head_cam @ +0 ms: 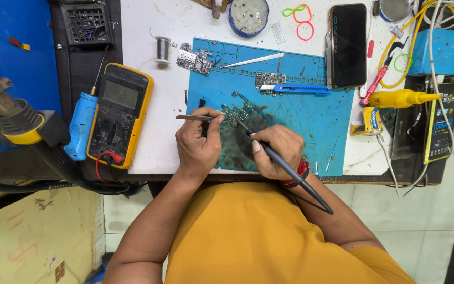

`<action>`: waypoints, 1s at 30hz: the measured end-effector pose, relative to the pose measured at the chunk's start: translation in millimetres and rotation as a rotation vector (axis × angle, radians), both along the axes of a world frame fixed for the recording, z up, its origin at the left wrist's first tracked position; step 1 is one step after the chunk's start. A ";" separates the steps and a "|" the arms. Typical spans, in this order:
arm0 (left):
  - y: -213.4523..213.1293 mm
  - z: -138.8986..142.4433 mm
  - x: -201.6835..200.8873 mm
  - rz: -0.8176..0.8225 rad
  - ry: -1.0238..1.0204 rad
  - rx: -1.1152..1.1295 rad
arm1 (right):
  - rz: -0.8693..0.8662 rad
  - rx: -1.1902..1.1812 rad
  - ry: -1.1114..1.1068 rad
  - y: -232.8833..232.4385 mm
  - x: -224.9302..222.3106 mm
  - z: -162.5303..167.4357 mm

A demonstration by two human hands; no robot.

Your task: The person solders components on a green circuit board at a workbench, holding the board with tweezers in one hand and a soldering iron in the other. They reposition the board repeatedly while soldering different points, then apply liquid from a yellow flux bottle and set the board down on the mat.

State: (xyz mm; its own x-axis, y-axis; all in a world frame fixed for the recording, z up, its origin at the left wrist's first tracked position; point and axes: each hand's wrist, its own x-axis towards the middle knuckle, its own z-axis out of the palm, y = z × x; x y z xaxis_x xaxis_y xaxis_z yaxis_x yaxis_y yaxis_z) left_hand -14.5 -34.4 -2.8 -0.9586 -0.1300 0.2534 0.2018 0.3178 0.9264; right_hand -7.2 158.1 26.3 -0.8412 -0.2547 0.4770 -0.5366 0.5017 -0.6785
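Yellow rubber casing: a multimeter (pixel 119 114) lies at the left edge of the white bench (pixel 164 142), grey screen, round dial, a red lead plugged in at the bottom. Beside it, further left, a blue plastic pen-shaped tool (pixel 80 125). Above, a small spool of silvery wire (pixel 163 49).

Blue silicone mat (pixel 316 113), ribbed along its top edge, stained dark in the middle.

Left hand (pixel 198 143): fingers pinched around thin metal tweezers (pixel 198 118), tips reaching right onto a small green circuit board (pixel 236 112), which lies on the mat just above both hands.

Right hand (pixel 275 151): fingers closed in a pen grip on a slim black soldering iron (pixel 285 164), tip touching the board, cord trailing back over a red wrist thread.

Step in hand, as judged: soldering a point on the board while the tweezers steady it. The next move seems to call for a still tip and a firm pinch.

Further right: a second board (pixel 269 79) above a blue utility knife (pixel 295 90); a glossy black phone (pixel 348 44); a yellow nozzle bottle (pixel 401 98).
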 end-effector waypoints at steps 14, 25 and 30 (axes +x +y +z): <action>0.9 -0.2 -0.3 0.005 -0.018 0.008 | -0.005 0.002 0.003 0.0 0.1 -0.1; 0.9 -1.3 -0.5 -0.003 -0.021 0.018 | -0.004 -0.012 0.008 -0.3 -0.2 -0.5; 1.0 -1.0 -0.8 0.004 -0.023 0.009 | 0.016 0.006 0.008 0.2 -0.6 -0.4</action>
State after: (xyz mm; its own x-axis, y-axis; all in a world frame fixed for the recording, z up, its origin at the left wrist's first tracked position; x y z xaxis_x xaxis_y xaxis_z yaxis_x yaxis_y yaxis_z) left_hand -15.2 -33.4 -3.8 -0.9636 -0.1366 0.2297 0.1786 0.3100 0.9338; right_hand -7.8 158.2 25.9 -0.8332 -0.2707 0.4821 -0.5498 0.4974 -0.6710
